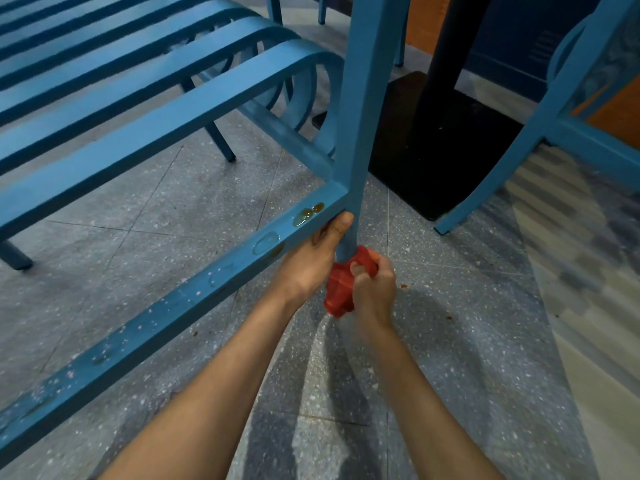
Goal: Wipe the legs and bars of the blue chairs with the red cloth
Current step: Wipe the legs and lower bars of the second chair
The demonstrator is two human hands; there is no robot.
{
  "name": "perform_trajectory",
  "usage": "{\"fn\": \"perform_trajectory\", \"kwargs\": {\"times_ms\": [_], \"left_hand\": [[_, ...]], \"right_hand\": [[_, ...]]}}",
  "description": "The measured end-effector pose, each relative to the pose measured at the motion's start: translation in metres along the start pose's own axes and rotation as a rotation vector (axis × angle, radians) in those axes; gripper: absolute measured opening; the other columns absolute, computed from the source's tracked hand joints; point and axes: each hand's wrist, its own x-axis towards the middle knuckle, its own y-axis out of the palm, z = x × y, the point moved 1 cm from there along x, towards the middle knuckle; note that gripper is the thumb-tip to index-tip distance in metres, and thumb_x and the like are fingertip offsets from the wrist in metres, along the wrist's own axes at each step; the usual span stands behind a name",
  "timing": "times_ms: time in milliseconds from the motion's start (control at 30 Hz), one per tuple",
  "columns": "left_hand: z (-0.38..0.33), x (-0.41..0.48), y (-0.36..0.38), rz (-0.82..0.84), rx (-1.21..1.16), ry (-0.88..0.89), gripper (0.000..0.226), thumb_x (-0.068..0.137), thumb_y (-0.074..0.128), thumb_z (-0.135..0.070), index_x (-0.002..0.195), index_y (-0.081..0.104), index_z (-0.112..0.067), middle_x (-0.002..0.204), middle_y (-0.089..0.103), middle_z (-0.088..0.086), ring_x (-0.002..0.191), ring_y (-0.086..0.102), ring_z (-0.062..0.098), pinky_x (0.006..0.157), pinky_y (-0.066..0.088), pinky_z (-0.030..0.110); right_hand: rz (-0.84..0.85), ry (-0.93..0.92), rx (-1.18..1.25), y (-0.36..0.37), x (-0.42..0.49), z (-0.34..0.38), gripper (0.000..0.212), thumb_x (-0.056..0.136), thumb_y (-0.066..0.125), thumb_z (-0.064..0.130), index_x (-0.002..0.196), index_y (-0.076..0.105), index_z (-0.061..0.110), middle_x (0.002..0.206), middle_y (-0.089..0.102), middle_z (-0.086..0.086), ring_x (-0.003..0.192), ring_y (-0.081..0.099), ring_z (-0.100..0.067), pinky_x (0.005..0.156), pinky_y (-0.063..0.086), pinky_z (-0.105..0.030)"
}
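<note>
at lower centre of the frame, our right hand [372, 289] curls its fingers tight round the red cloth [341, 294], bunched about the foot of a blue chair leg [363, 133]. our left hand [311, 261] grips that leg just above, thumb at the joint. the side bar [173, 296] running to the lower left shows brown drips [308, 213] and pale specks, so we judge most of the wiping is left to do, the second chair [519, 150] at right included.
</note>
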Motion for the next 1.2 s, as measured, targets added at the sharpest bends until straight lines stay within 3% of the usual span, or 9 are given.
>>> {"fn": "perform_trajectory", "kwargs": {"times_ms": [200, 300, 400, 567, 667, 800, 867, 1033, 1200], "left_hand": [[0.001, 0.000, 0.000, -0.022, 0.015, 0.007, 0.034, 0.095, 0.045, -0.046, 0.127, 0.050, -0.034, 0.114, 0.053, -0.027, 0.101, 0.048, -0.015, 0.078, 0.034, -0.003], [0.000, 0.000, 0.000, -0.006, -0.005, 0.001, 0.031, 0.096, 0.046, -0.043, 0.126, 0.049, -0.034, 0.108, 0.051, -0.031, 0.093, 0.047, -0.022, 0.072, 0.034, -0.009], [-0.001, 0.000, 0.000, 0.005, -0.006, 0.003, 0.036, 0.096, 0.045, -0.042, 0.131, 0.048, -0.032, 0.108, 0.049, -0.032, 0.088, 0.044, -0.027, 0.070, 0.033, -0.010], [-0.001, 0.000, 0.000, 0.004, -0.010, -0.006, 0.042, 0.096, 0.046, -0.042, 0.135, 0.048, -0.028, 0.113, 0.049, -0.026, 0.096, 0.044, -0.018, 0.068, 0.033, -0.011], [-0.002, 0.001, 0.000, 0.006, -0.023, -0.003, 0.037, 0.097, 0.046, -0.039, 0.132, 0.049, -0.027, 0.106, 0.049, -0.030, 0.084, 0.044, -0.027, 0.066, 0.033, -0.010], [0.001, 0.001, 0.001, 0.010, -0.059, -0.011, 0.025, 0.097, 0.048, -0.035, 0.121, 0.049, -0.032, 0.104, 0.052, -0.031, 0.082, 0.048, -0.032, 0.069, 0.036, -0.007], [0.001, 0.001, 0.002, 0.004, -0.065, -0.013, 0.024, 0.097, 0.048, -0.036, 0.120, 0.049, -0.033, 0.104, 0.051, -0.031, 0.083, 0.048, -0.032, 0.069, 0.036, -0.007], [-0.001, 0.000, 0.002, -0.007, -0.060, 0.008, 0.040, 0.096, 0.048, -0.038, 0.134, 0.049, -0.024, 0.110, 0.051, -0.028, 0.087, 0.046, -0.028, 0.070, 0.035, -0.008], [-0.004, -0.002, 0.002, -0.003, -0.036, -0.006, 0.045, 0.097, 0.046, -0.040, 0.138, 0.045, -0.024, 0.118, 0.048, -0.022, 0.106, 0.043, -0.012, 0.067, 0.033, -0.011]], "right_hand": [[0.015, -0.237, -0.012, 0.003, -0.021, -0.004, 0.035, 0.090, 0.059, 0.008, 0.123, 0.053, 0.019, 0.117, 0.058, 0.001, 0.107, 0.058, -0.011, 0.089, 0.050, -0.024], [0.012, -0.155, -0.067, 0.002, -0.014, -0.016, 0.037, 0.090, 0.058, 0.004, 0.124, 0.053, 0.016, 0.116, 0.059, 0.002, 0.105, 0.058, -0.009, 0.082, 0.047, -0.011], [0.052, -0.038, -0.196, -0.001, -0.001, -0.021, 0.031, 0.089, 0.058, 0.005, 0.119, 0.054, 0.013, 0.111, 0.060, -0.001, 0.103, 0.059, -0.017, 0.086, 0.047, -0.024], [0.076, 0.095, -0.119, -0.002, 0.004, -0.001, 0.017, 0.087, 0.057, 0.007, 0.102, 0.056, 0.013, 0.094, 0.067, -0.008, 0.081, 0.064, -0.022, 0.066, 0.050, -0.029], [0.065, 0.016, -0.060, -0.003, -0.010, 0.018, 0.027, 0.087, 0.056, 0.006, 0.110, 0.059, 0.018, 0.097, 0.067, 0.000, 0.088, 0.065, -0.018, 0.077, 0.055, -0.031], [0.055, -0.256, -0.051, -0.004, -0.028, 0.031, 0.047, 0.089, 0.059, 0.004, 0.133, 0.052, 0.020, 0.121, 0.060, 0.005, 0.108, 0.058, -0.005, 0.086, 0.046, -0.007], [0.065, -0.362, -0.058, -0.003, -0.034, 0.024, 0.050, 0.090, 0.059, 0.005, 0.137, 0.047, 0.017, 0.128, 0.056, 0.002, 0.115, 0.054, -0.007, 0.091, 0.046, -0.008], [0.061, -0.356, -0.219, -0.001, -0.025, -0.007, 0.049, 0.093, 0.057, 0.010, 0.139, 0.041, 0.012, 0.130, 0.049, -0.002, 0.117, 0.048, -0.011, 0.089, 0.038, -0.002], [0.069, -0.149, -0.283, -0.001, 0.004, -0.017, 0.035, 0.094, 0.051, 0.006, 0.129, 0.050, 0.008, 0.122, 0.054, -0.014, 0.114, 0.052, -0.029, 0.100, 0.042, -0.037]]}}
